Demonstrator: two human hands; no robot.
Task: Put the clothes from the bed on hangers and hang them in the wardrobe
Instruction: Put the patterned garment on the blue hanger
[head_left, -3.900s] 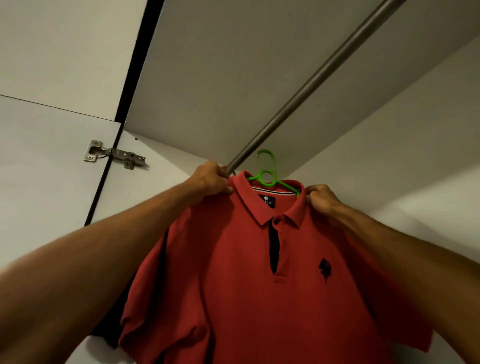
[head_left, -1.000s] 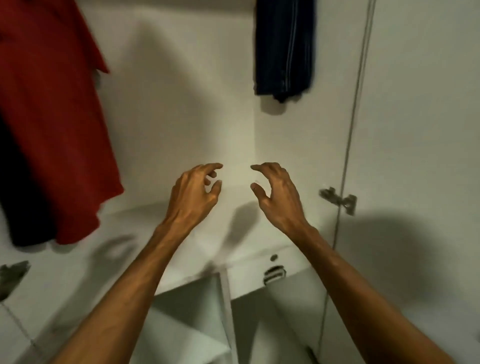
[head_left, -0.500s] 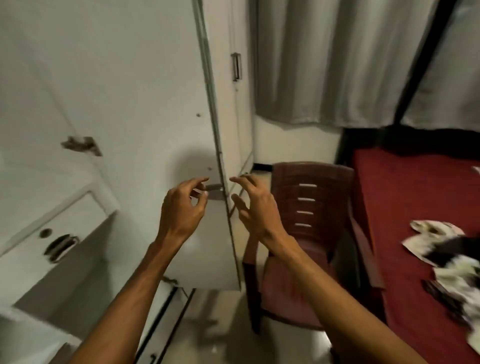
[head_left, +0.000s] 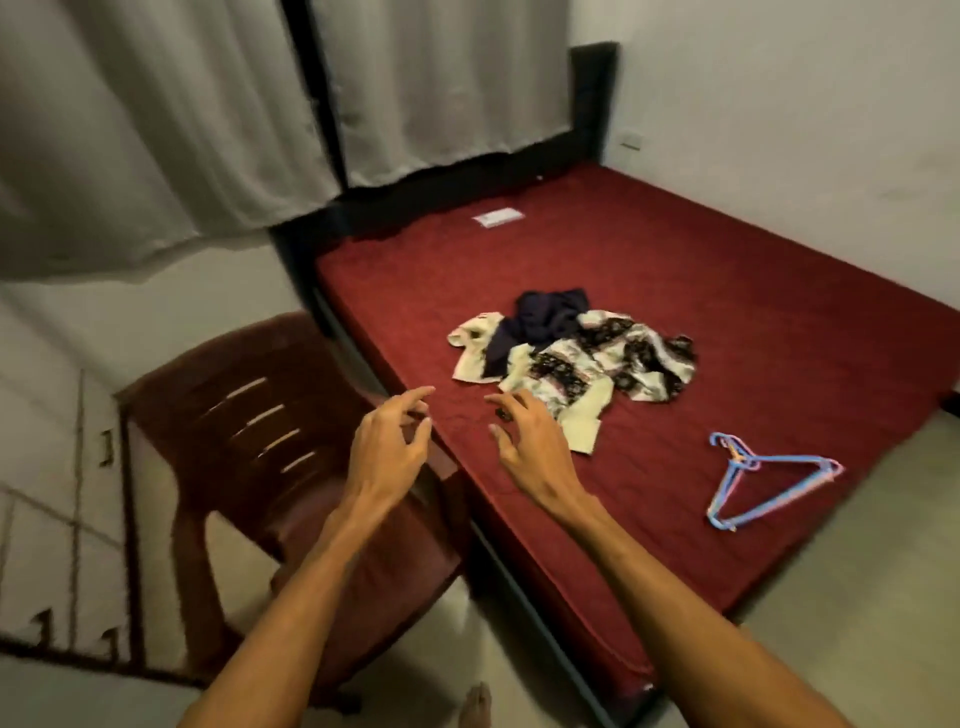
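head view.
- left hand (head_left: 387, 452) and right hand (head_left: 524, 441) are held out side by side over the near edge of the bed (head_left: 727, 291). each grip is slack, fingers spread and loosely bent, with nothing in either.
- clothes left to do lie in one heap near the middle of the bed: a patterned cream-and-black garment (head_left: 587, 358) with a dark navy garment (head_left: 540, 317) bunched on top at the far side. the right fingertips are just short of the patterned cloth's near corner.
- hangers (head_left: 742, 460), blue with some pink showing, lie nested flat on the bed, well apart from the heap and near the edge to the right. how many, cannot tell.
- dark red chair (head_left: 270, 415) stands against the bed's side, under the left forearm.

risks, judged from this:
- the two garments overlap, so pulling at the patterned one will likely drag the navy one along or tip it toward the floor.
- the nested hangers may lift as a bunch, and a spare one could drop off the near edge.
- the patterned cloth looks thin and slippery, so it may slide off a hanger's shoulder if not centred.
- the chair crowds the left arm's reach.
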